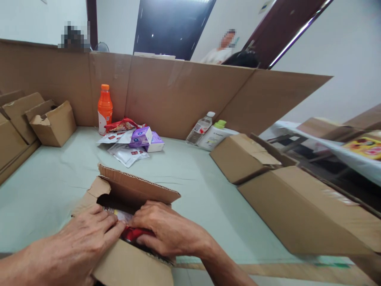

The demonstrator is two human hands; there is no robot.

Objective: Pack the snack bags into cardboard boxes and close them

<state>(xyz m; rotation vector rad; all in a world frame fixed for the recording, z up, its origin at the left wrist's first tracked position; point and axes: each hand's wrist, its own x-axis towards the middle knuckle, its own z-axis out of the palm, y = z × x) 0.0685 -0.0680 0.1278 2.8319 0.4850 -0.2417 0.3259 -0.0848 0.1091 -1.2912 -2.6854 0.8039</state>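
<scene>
We find the open carton at the near edge of the desk, its far flap raised, an arrangement that, in our judgement, leaves the mouth free for both hands. The left hand lies across the carton's left side, fingers bent toward the opening; we cannot tell whether it grips anything or merely steadies the contents. The right hand has thumb and fingers closed about a red packet in the mouth, presumably to control it within the narrow walls. A pale packet shows between the hands. Farther back, white sachets and purple boxes form a loose pile near an upright orange bottle; we judge them grouped so as not to crowd the carton. A cardboard screen lines the far side, probably as a barrier.
</scene>
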